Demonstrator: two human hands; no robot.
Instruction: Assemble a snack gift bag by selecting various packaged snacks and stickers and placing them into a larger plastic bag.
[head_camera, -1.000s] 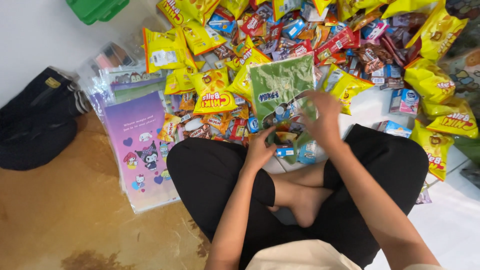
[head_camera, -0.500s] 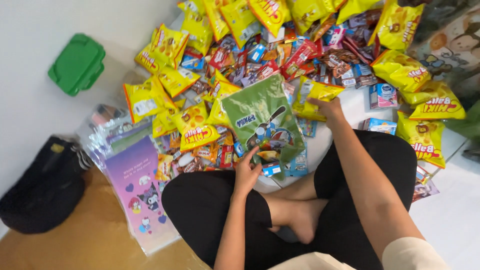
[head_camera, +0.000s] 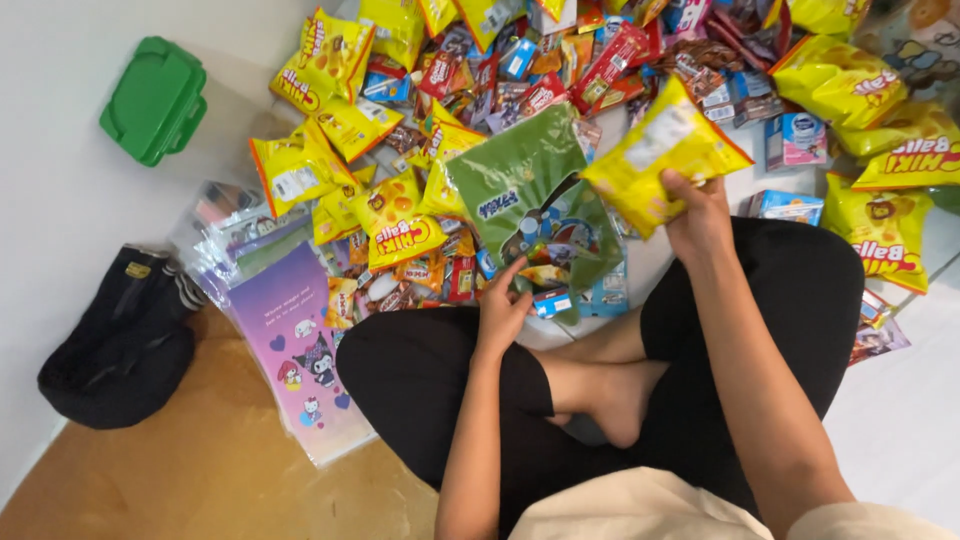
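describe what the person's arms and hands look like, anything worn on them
Both forearms are bare, with no watch, bracelet, ring or glove visible on the left hand or the right hand. A pale cream sleeve edge shows at the upper right arm. The fingers look slim.

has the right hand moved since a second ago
Yes. The right hand now grips a yellow snack bag lifted beside the green bag, having earlier reached into the pile beyond it.
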